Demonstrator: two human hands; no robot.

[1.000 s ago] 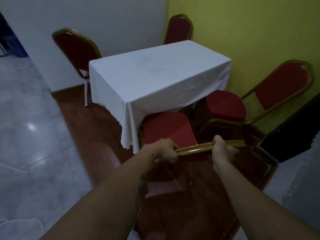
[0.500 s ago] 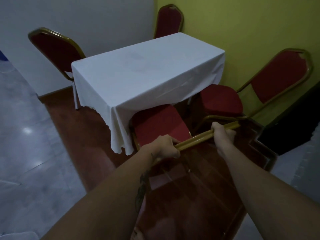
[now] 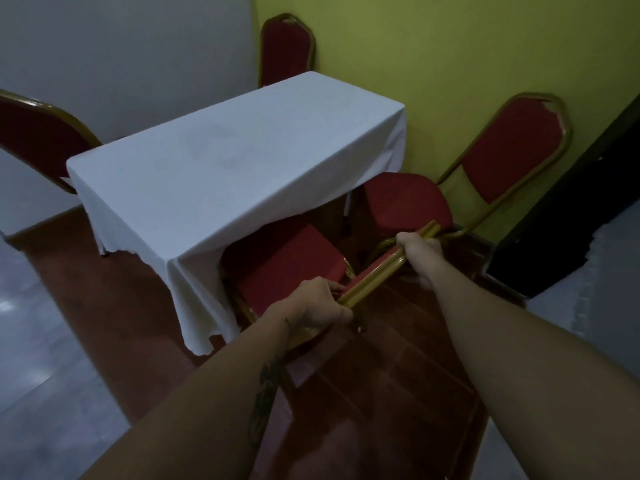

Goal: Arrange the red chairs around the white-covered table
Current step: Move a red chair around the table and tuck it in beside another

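Surveying left to right: four red chairs and one covered table are showing, with both hands working on the nearest chair.

Left-side chair (image 3: 38,140): standing at the table's left short end, backrest partly cut off by the frame edge; its seat is hiding behind the cloth, so how far it is tucked I cannot tell. Looking placed.

White-covered table (image 3: 235,161): sitting mid-frame on the red-brown floor (image 3: 398,375), cloth hanging down on the near side and over the near corner.

Far chair (image 3: 285,50): standing upright at the far end, in the corner where the grey wall (image 3: 138,57) is meeting the yellow-green wall (image 3: 450,57). Only the backrest is showing above the tabletop. Looking placed.

Near chair (image 3: 287,268): seat is sitting partly under the hanging cloth on the near long side, front edge hidden, rear part out in the open. Backrest top rail is running on a slant between the two hands, so the chair is looking turned relative to the table edge.

Left hand (image 3: 317,303): fingers are wrapping closed around the lower end of the gold rail.

Right hand (image 3: 420,252): fingers are curling shut around the upper end of the same rail.

Right chair (image 3: 512,150): standing by the yellow-green wall, angled, seat just beside the table's near right corner and close to the held chair's rail.

Progress, as a judgement: three chairs are appearing set; the fourth is going in and is needing squaring and perhaps a further push. The right chair may also be wanting straightening.
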